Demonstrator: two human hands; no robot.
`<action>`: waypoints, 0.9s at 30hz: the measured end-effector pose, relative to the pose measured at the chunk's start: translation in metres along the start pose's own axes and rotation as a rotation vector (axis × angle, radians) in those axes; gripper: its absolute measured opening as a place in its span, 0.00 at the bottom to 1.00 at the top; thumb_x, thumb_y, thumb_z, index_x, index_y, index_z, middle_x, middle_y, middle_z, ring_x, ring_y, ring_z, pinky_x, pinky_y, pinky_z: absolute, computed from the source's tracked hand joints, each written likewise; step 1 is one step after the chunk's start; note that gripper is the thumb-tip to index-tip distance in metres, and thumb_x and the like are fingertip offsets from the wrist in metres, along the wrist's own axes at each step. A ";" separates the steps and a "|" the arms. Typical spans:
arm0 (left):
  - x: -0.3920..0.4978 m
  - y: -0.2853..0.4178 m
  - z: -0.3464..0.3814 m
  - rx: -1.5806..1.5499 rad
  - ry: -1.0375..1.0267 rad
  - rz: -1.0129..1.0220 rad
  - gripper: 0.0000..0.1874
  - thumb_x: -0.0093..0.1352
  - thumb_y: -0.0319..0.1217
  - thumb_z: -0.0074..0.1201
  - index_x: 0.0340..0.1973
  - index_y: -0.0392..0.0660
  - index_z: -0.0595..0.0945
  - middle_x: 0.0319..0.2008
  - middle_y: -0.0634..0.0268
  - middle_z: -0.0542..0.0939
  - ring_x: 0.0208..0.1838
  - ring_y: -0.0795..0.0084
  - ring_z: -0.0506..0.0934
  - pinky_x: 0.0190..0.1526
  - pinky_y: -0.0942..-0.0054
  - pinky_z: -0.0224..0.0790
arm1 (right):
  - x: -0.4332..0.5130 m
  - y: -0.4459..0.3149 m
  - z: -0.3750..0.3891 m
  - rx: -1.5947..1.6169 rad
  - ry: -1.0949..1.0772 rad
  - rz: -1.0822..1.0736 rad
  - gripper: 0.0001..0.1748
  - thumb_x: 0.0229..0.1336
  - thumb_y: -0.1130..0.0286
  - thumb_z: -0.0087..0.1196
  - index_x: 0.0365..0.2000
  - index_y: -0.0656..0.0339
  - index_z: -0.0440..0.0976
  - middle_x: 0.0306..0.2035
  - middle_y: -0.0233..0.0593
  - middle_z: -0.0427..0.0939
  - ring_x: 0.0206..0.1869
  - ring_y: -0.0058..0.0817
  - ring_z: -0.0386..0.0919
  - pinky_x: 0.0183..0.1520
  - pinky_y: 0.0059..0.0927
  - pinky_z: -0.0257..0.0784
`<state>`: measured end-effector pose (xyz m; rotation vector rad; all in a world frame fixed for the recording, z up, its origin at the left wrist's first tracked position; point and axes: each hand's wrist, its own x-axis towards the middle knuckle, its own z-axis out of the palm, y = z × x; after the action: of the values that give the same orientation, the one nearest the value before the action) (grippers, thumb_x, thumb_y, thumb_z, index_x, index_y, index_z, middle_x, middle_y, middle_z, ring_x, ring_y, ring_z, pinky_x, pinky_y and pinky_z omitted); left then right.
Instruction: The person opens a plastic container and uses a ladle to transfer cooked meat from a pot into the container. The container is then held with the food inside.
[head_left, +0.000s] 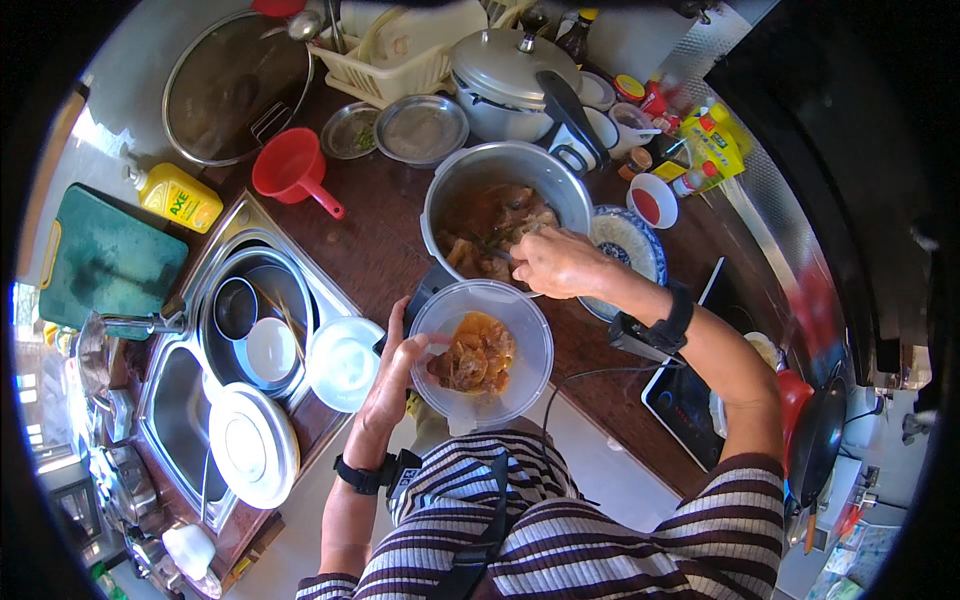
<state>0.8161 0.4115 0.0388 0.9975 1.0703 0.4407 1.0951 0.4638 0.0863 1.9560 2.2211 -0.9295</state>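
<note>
A translucent plastic container (534, 352) holds pieces of food in orange-brown sauce, and my left hand (394, 367) grips its left side. Behind it stands an open metal pressure cooker pot (442, 180) with chunks of stewed meat (517, 210) and brown liquid inside. My right hand (559, 262) reaches over the pot's near right rim, its fingers curled on what seems to be a utensil, mostly hidden by the hand. A translucent round lid or shallow tub (341, 364) lies left of my left hand. Partly under my right forearm is a blue-and-white patterned plate (651, 244).
A double sink (180, 420) with a basin of bowls lies left, a white lid (251, 450) at its edge. Behind are a red plastic ladle (289, 166), metal plates (420, 129) and a lidded pressure cooker (502, 75). An induction cooktop (679, 397) and a cable are right.
</note>
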 end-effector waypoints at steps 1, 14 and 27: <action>0.000 0.000 0.001 0.001 -0.003 -0.006 0.61 0.55 0.69 0.43 0.72 0.46 0.38 0.55 0.43 0.74 0.62 0.37 0.67 0.50 0.54 0.70 | 0.001 0.000 0.001 -0.002 -0.023 -0.027 0.15 0.60 0.64 0.50 0.35 0.67 0.77 0.33 0.57 0.79 0.41 0.53 0.78 0.48 0.47 0.71; -0.001 -0.007 0.006 -0.005 -0.011 0.033 0.61 0.54 0.70 0.44 0.71 0.46 0.39 0.56 0.43 0.73 0.62 0.33 0.66 0.53 0.43 0.67 | -0.020 0.003 -0.029 0.791 -0.254 0.328 0.17 0.62 0.64 0.49 0.18 0.58 0.67 0.13 0.31 0.65 0.08 0.15 0.53 0.09 0.24 0.44; -0.002 -0.009 0.011 -0.005 0.001 0.027 0.61 0.54 0.68 0.44 0.71 0.46 0.39 0.56 0.44 0.73 0.61 0.38 0.69 0.55 0.39 0.64 | -0.033 0.009 -0.015 1.025 -0.329 0.406 0.15 0.64 0.63 0.46 0.21 0.52 0.65 0.15 0.26 0.65 0.09 0.10 0.52 0.10 0.18 0.44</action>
<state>0.8238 0.4001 0.0343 1.0085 1.0569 0.4651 1.1149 0.4420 0.1087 2.1442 1.1284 -2.3601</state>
